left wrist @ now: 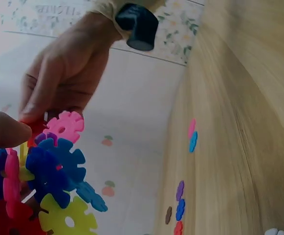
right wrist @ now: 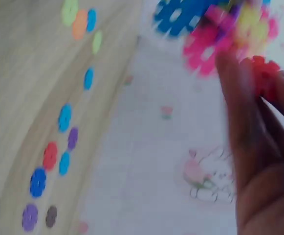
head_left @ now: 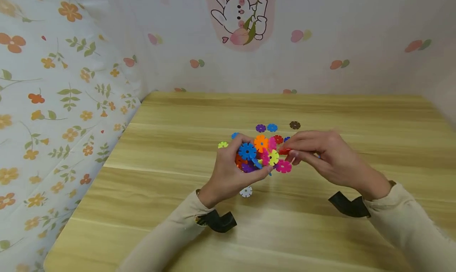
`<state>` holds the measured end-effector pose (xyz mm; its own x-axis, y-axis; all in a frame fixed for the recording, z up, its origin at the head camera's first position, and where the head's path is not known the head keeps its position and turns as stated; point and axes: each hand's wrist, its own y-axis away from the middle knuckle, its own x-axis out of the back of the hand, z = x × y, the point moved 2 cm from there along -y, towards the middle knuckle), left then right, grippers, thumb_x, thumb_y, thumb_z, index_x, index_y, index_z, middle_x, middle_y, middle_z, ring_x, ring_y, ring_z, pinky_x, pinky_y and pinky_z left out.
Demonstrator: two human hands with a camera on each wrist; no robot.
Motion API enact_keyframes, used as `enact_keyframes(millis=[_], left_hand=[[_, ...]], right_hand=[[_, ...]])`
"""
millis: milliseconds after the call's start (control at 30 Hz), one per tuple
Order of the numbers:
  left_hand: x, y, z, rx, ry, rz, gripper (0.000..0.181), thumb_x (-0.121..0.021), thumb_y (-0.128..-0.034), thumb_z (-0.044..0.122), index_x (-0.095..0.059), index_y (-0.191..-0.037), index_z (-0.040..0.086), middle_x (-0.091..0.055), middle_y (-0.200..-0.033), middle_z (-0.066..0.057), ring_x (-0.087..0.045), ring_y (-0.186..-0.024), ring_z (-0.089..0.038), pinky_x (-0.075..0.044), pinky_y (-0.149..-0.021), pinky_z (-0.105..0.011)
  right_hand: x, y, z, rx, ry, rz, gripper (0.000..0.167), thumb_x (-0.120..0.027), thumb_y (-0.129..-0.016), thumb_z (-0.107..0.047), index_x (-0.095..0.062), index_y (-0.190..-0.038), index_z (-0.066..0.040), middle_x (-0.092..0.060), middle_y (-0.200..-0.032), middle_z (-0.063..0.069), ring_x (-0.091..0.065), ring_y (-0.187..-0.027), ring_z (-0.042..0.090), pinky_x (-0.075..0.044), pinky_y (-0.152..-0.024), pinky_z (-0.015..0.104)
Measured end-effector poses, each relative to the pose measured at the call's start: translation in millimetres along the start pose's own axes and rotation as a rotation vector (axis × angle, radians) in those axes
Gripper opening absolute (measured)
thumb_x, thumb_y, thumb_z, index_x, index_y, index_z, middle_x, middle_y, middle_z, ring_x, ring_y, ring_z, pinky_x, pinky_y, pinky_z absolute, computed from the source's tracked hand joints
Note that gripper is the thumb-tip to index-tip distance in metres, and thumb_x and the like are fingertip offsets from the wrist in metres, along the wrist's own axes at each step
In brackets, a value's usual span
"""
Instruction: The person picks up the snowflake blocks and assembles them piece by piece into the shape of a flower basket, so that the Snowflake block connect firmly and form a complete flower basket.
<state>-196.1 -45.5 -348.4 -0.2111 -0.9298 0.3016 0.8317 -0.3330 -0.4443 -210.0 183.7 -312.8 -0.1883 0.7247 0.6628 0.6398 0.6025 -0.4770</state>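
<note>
Above the table, my left hand (head_left: 225,173) grips a cluster of interlocking plastic flower discs (head_left: 264,157), with its fingers and thumb curled round it. Blue, orange, pink, yellow, red and purple discs are slotted together at various angles. From the right, my right hand (head_left: 329,155) pinches a red disc (right wrist: 264,77) between thumb and fingers, close against the cluster's right side. A pink disc (left wrist: 66,126) juts out near that red one. Whether the red disc is slotted in cannot be made out. The left palm is hidden behind the discs.
Loose discs lie on the wooden table (head_left: 160,145): a brown one (head_left: 295,125), a purple one (head_left: 261,128) and a blue one (head_left: 272,127) at the back, a white one (head_left: 246,191) nearer. Patterned cloth (head_left: 171,46) hangs behind and at left.
</note>
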Motion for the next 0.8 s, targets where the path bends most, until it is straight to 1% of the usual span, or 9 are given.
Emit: enact_keyframes(millis=[100, 167, 267, 367, 467, 567, 700, 733, 800], left_hand=[[0.2, -0.7, 1.6, -0.042, -0.047, 0.007, 0.052, -0.087, -0.0745, 0.005, -0.053, -0.114, -0.001, -0.073, -0.102, -0.018, -0.074, -0.082, -0.023, -0.061, -0.07, -0.022], [-0.5, -1.0, 1.8, -0.044, -0.055, 0.007, 0.051, -0.086, -0.0755, 0.007, -0.052, -0.114, -0.001, -0.073, -0.102, -0.018, -0.075, -0.084, -0.023, -0.061, -0.071, -0.021], [-1.2, -1.0, 2.2, -0.032, -0.069, 0.01, 0.051, -0.086, -0.0762, 0.007, -0.051, -0.113, 0.0, -0.073, -0.102, -0.018, -0.075, -0.086, -0.023, -0.06, -0.073, -0.02], [-1.4, -0.8, 2.7, -0.029, -0.088, 0.019, 0.051, -0.086, -0.0754, 0.006, -0.051, -0.113, 0.0, -0.074, -0.1, -0.018, -0.076, -0.085, -0.024, -0.06, -0.072, -0.019], [-3.2, -1.1, 2.5, -0.025, -0.094, 0.02, 0.051, -0.086, -0.075, 0.006, -0.051, -0.112, -0.001, -0.074, -0.1, -0.018, -0.076, -0.084, -0.025, -0.06, -0.071, -0.019], [-5.7, -1.3, 2.5, -0.002, -0.071, 0.024, 0.05, -0.086, -0.0755, 0.006, -0.052, -0.112, -0.001, -0.074, -0.099, -0.018, -0.076, -0.082, -0.024, -0.06, -0.069, -0.02], [-7.4, -0.9, 2.8, 0.033, -0.048, 0.04, 0.05, -0.086, -0.0759, 0.007, -0.055, -0.113, -0.001, -0.073, -0.099, -0.018, -0.074, -0.082, -0.024, -0.06, -0.069, -0.021], [-7.5, -0.7, 2.4, 0.044, -0.044, 0.042, 0.05, -0.086, -0.0758, 0.007, -0.055, -0.114, -0.001, -0.073, -0.099, -0.018, -0.074, -0.083, -0.024, -0.061, -0.069, -0.021], [-7.0, -0.3, 1.6, 0.075, -0.028, 0.046, 0.05, -0.086, -0.076, 0.007, -0.055, -0.115, -0.001, -0.072, -0.101, -0.018, -0.073, -0.084, -0.024, -0.061, -0.07, -0.022]], right_hand=[[-1.8, -0.3, -9.0, 0.066, 0.078, 0.092, 0.019, -0.075, -0.084, -0.002, -0.078, -0.102, -0.01, -0.07, -0.093, -0.004, -0.058, -0.069, -0.001, -0.046, -0.059, 0.01], [-1.7, 2.4, -10.6, 0.067, 0.119, 0.164, 0.011, -0.078, -0.083, -0.008, -0.079, -0.093, -0.013, -0.067, -0.085, -0.009, -0.052, -0.066, -0.004, -0.04, -0.055, 0.011], [-2.2, 5.6, -11.8, 0.065, 0.135, 0.214, 0.004, -0.076, -0.087, -0.018, -0.078, -0.088, -0.015, -0.068, -0.08, -0.011, -0.052, -0.065, -0.006, -0.039, -0.054, 0.011], [-5.3, 4.8, -13.6, 0.09, 0.162, 0.231, 0.021, -0.07, -0.091, -0.03, -0.078, -0.087, -0.011, -0.069, -0.08, -0.006, -0.051, -0.064, -0.004, -0.04, -0.054, 0.011], [-9.0, 3.9, -15.1, 0.133, 0.222, 0.25, 0.038, -0.061, -0.095, -0.041, -0.078, -0.085, -0.008, -0.069, -0.078, -0.004, -0.049, -0.06, -0.001, -0.039, -0.052, 0.01], [-10.3, 4.9, -16.5, 0.142, 0.247, 0.273, 0.045, -0.058, -0.096, -0.044, -0.077, -0.083, -0.006, -0.066, -0.073, -0.002, -0.051, -0.057, 0.001, -0.039, -0.051, 0.01], [-11.5, 5.8, -17.8, 0.119, 0.29, 0.27, 0.046, -0.056, -0.098, -0.044, -0.076, -0.083, -0.006, -0.065, -0.072, -0.004, -0.052, -0.055, 0.0, -0.04, -0.05, 0.01], [-12.0, 6.0, -17.7, 0.113, 0.286, 0.265, 0.044, -0.057, -0.097, -0.043, -0.077, -0.084, -0.006, -0.066, -0.072, -0.004, -0.052, -0.055, 0.0, -0.04, -0.05, 0.01], [-13.1, 6.6, -17.4, 0.086, 0.265, 0.264, 0.03, -0.066, -0.095, -0.032, -0.077, -0.085, -0.007, -0.067, -0.073, -0.003, -0.053, -0.056, -0.001, -0.04, -0.05, 0.01]])
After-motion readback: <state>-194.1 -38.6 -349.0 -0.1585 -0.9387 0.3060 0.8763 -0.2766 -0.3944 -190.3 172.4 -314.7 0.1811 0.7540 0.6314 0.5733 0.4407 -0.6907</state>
